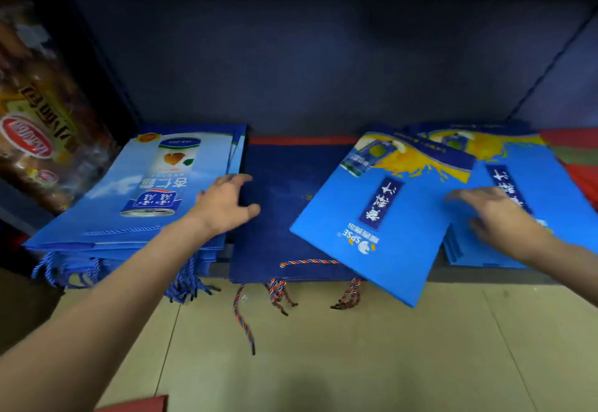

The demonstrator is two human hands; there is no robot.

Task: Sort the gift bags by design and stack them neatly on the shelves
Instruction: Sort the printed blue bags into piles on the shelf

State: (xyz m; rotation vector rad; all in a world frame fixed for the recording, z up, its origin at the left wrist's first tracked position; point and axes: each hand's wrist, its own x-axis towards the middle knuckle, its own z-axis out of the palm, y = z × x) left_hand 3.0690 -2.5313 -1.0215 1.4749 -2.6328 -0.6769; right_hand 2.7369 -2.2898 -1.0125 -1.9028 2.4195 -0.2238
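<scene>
Three groups of flat gift bags lie on a low shelf. At the left is a stack of light-blue bags with a can picture. My left hand rests open on that stack's right edge, fingers spread. In the middle lie dark navy bags with multicoloured rope handles hanging over the front edge. At the right is a stack of bright blue bags with a yellow splash. One such bag lies askew, overlapping the navy bags and jutting past the shelf edge. My right hand lies flat and open on the bright blue bags.
A large packet of bread stands at the far left beside the shelf. Red bags show at the far right behind the blue stack. The beige tiled floor lies below, with a red edge at the bottom.
</scene>
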